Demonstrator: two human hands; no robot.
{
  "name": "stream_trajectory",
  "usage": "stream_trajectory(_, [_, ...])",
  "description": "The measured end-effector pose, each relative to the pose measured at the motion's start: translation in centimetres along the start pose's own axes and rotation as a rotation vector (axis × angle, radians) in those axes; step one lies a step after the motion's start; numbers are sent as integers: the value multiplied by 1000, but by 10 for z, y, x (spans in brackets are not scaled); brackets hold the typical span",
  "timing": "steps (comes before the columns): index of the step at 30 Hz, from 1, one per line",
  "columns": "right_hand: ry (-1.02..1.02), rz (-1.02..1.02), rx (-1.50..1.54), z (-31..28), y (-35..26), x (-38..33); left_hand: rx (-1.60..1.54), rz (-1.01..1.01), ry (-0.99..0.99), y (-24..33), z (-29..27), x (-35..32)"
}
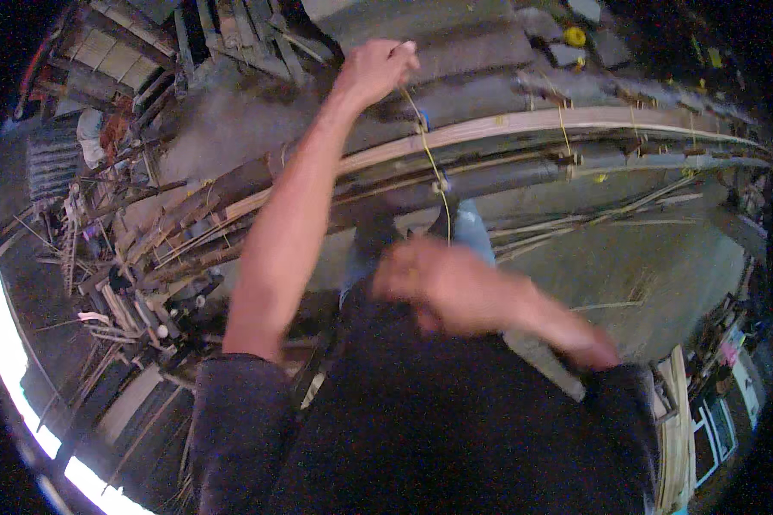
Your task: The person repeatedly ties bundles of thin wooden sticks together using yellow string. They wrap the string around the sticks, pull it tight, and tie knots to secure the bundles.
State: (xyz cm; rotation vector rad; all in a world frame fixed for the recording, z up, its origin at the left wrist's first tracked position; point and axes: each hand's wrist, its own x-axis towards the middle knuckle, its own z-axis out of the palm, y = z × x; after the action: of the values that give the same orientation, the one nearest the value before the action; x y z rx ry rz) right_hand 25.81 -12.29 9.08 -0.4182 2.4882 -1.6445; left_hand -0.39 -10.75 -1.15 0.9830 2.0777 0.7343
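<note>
Beyond a long bundle of wooden strips (pixel 489 127), my left hand (pixel 380 72) is raised with its fingers closed on a thin yellow string (pixel 429 153). From there the string runs across the strips and the dark pipe-like bars, back toward my body. It meets my right hand (pixel 451 283), which is close in front of my dark shirt and blurred by motion. Its fingers look curled around the string's near end, though the grip itself is smeared. Small blue bits (pixel 423 121) show beside the string at the bundle.
More yellow ties (pixel 564 129) cross the bundle farther right. Scrap timber (pixel 137 318) is heaped at the left, and a wooden frame (pixel 103 56) stands at the far left. Thin sticks (pixel 593 221) lie on the floor to the right. A yellow roll (pixel 574 37) sits at the far right.
</note>
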Motion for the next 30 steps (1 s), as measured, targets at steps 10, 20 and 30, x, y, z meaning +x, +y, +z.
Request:
stream_trajectory(10, [492, 750, -193, 140, -31, 44, -214, 930, -30, 64, -106, -295])
stream_trajectory(20, [420, 742, 250, 167, 43, 94, -74, 329, 371, -85, -88, -241])
stream_trajectory(30, [251, 358, -541, -29, -5, 307, 210, 197, 506, -116, -31, -221])
